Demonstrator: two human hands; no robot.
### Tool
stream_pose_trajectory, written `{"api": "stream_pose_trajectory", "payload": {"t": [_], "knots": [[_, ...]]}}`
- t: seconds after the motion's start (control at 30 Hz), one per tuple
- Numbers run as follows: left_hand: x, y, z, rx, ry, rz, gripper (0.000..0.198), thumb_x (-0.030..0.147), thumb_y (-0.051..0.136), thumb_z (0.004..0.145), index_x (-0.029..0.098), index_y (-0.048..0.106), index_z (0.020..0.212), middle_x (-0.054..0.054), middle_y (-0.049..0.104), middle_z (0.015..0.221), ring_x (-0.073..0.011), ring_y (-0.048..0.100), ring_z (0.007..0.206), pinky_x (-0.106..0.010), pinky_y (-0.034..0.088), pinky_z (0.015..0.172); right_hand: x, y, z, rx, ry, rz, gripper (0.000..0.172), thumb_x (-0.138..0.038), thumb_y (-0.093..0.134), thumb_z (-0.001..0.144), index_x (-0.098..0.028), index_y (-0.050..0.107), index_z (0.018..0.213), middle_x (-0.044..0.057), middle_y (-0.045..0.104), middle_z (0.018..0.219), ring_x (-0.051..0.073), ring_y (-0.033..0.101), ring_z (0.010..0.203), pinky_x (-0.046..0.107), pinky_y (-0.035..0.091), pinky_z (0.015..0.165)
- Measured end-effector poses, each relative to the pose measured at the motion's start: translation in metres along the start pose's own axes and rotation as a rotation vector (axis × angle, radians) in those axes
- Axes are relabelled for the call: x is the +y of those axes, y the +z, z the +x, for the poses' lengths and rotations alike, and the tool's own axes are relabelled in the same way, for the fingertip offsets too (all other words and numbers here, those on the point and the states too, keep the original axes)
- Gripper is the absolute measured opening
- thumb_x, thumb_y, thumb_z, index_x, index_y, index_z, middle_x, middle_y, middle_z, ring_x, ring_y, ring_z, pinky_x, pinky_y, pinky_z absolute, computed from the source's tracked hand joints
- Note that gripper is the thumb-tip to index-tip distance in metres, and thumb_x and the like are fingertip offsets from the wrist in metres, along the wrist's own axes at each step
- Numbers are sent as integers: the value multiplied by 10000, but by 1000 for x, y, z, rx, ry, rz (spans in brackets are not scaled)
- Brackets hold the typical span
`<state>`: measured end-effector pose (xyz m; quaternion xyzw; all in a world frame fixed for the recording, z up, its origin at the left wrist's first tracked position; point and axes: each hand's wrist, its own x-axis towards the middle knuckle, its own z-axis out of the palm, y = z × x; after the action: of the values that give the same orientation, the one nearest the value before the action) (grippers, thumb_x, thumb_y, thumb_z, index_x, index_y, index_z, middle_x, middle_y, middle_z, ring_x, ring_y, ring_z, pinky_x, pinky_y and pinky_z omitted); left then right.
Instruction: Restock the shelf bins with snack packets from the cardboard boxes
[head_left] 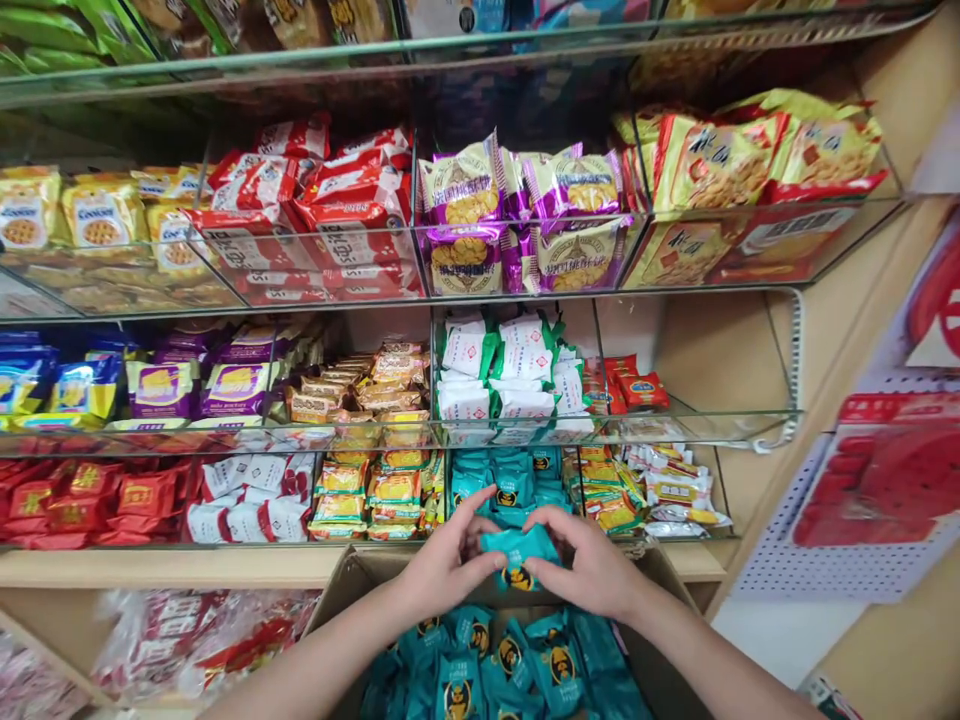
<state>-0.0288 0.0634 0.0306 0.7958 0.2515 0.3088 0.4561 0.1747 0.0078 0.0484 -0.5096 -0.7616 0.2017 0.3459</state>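
Note:
Between my two hands is a small teal snack packet with a yellow and black emblem. My left hand pinches its left side, forefinger raised, and my right hand grips its right side. Below them an open cardboard box holds several matching teal packets. Just behind my hands, more teal packets are stacked in a bottom-shelf compartment, partly hidden by my fingers.
Yellow-orange packets fill the compartment to the left, and yellow and white ones lie to the right. Glass shelves with clear dividers rise above, loaded with bagged snacks. Red packages hang on a white pegboard at right.

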Motion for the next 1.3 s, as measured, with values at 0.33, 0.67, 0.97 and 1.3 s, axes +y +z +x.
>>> {"api": "stream_pose_trajectory", "payload": {"t": [0.33, 0.67, 0.97, 1.3], "knots": [[9, 4, 54, -38, 180, 825, 420, 250, 394, 828, 117, 424, 1226, -144, 430, 1287, -223, 359, 1213, -407, 294, 1016, 2, -7, 48, 161, 292, -930, 254, -34, 274, 823, -127, 493, 913, 158, 564, 893, 225, 596, 783, 291, 442, 607], [-13, 10, 114, -162, -105, 1129, 545, 380, 431, 789, 154, 371, 1281, -129, 349, 1361, -344, 343, 1211, -593, 257, 947, 40, 8, 95, 19, 308, -1006, 284, -37, 351, 806, 13, 579, 966, 248, 601, 952, 280, 569, 937, 370, 443, 739], [-21, 10, 109, -198, -125, 1188, 553, 369, 489, 760, 229, 361, 1280, -74, 319, 1386, -296, 346, 1207, -500, 271, 973, 51, 0, 123, -143, 348, -986, 294, -343, 466, 842, -131, 560, 1023, 73, 605, 1026, 162, 579, 903, 381, 451, 811], [-9, 11, 112, -217, -137, 1184, 608, 430, 460, 771, 236, 289, 1321, -93, 311, 1388, -290, 356, 1201, -491, 253, 976, -5, -3, 25, -309, 32, -957, 184, -160, 403, 825, -145, 573, 893, 100, 603, 834, 212, 613, 737, 285, 464, 601]]}}
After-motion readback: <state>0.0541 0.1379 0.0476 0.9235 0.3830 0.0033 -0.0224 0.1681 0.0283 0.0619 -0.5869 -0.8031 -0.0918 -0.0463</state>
